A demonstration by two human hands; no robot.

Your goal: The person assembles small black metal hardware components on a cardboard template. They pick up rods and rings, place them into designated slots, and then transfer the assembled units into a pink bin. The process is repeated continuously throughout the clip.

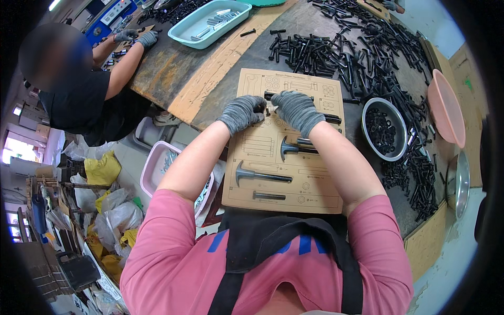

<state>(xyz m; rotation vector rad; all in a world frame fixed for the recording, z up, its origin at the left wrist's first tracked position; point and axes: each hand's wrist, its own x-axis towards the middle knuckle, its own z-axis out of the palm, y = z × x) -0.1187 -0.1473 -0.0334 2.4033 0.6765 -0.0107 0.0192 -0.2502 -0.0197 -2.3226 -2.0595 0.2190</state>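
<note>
My left hand [242, 113], in a grey glove, is closed with its fingertips together over the upper part of a printed cardboard sheet [247, 202]. Whatever those fingers pinch is too small and dark to make out. My right hand [299, 111], gloved alike, curls round a black bolt [269, 96] whose end sticks out past the fingers. Lower on the sheet lie a black hammer-shaped tool [262, 176], a second one [294, 149] partly under my right forearm, and a short black bolt [269, 196]. Another dark bolt [332, 118] shows beside my right wrist.
Piles of black bolts [310, 55] spread behind and right of the sheet. A grey bowl [385, 153] of black nuts stands at right, near a pink basin [446, 107]. A pale blue tray [181, 32] holds silvery parts. Another gloved person [79, 97] works at left.
</note>
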